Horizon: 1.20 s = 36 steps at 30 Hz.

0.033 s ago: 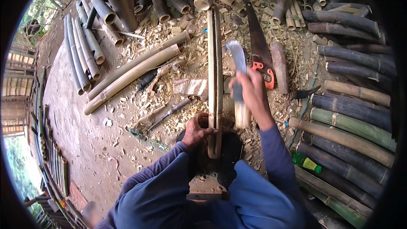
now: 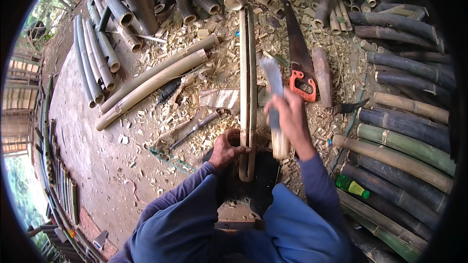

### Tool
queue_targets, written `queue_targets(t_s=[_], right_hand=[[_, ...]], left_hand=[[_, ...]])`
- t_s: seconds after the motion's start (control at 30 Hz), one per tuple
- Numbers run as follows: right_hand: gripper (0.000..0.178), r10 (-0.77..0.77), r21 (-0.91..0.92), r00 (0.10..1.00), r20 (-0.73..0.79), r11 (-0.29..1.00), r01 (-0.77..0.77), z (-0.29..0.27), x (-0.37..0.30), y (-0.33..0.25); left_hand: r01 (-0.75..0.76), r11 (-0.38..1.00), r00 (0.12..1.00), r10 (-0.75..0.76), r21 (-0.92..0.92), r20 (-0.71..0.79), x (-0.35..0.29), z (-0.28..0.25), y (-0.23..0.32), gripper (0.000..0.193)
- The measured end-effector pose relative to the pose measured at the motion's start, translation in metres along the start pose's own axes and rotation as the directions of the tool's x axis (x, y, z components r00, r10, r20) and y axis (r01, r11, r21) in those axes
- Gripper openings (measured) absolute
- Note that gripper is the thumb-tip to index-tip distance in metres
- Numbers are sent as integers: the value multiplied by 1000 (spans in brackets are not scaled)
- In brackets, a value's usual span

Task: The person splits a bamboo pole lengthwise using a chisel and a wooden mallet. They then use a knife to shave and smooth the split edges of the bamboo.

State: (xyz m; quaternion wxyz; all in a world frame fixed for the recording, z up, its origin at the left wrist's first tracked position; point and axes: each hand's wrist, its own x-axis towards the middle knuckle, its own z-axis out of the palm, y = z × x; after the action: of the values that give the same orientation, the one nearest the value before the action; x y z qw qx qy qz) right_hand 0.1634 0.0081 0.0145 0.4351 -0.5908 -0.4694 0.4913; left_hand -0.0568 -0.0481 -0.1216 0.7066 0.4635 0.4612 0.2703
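Note:
My left hand [image 2: 227, 150] is closed round the near part of a bamboo pole [image 2: 243, 87], its thumb lying across it. A dark lengthwise gap runs down the pole, which stretches away from between my knees. Just right of it, my right hand [image 2: 291, 117] grips a machete [image 2: 273, 75]. The grey, slightly curved blade points away from me, and the pale wooden handle end sticks out below my fist. Motion blurs the machete a little. The blade looks apart from the pole. Beyond my right hand lies a handsaw [image 2: 298, 39] with an orange handle.
Wood chips cover the ground around the pole. Two cut bamboo lengths [image 2: 153, 87] lie to the left, near a thin dark-bladed tool [image 2: 195, 129]. Dark and green bamboo [image 2: 404, 141] is stacked on the right, with a green bottle [image 2: 352, 186] beside it. A short log [image 2: 321, 78] lies by the saw.
My right hand and the machete have moved slightly down toward me. My left hand and the bamboo pole stay in place. A blurred shape at the lower left has gone.

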Motion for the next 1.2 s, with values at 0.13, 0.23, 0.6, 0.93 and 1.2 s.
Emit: queue_targets(t_s=[0.13, 0.23, 0.6, 0.93, 1.2], right_hand=[[19, 68, -290, 997, 26, 955, -57, 17, -88, 36], [17, 91, -461, 995, 50, 886, -58, 23, -118, 44], [18, -17, -587, 999, 31, 809, 32, 46, -89, 55], [19, -48, -67, 979, -198, 997, 36, 22, -1, 15], [29, 304, -373, 941, 148, 898, -231, 19, -128, 33]], left_hand=[[16, 1000, 1000, -16, -2, -6, -2, 4, 10, 70], [0, 999, 1000, 1, 32, -28, -3, 4, 10, 69], [-6, 988, 999, 14, 154, -51, -4, 3, 6, 66], [-86, 980, 995, 95, 178, -42, -4, 3, -3, 66], [39, 876, 984, 50, 480, -173, -14, 17, 30, 79]])
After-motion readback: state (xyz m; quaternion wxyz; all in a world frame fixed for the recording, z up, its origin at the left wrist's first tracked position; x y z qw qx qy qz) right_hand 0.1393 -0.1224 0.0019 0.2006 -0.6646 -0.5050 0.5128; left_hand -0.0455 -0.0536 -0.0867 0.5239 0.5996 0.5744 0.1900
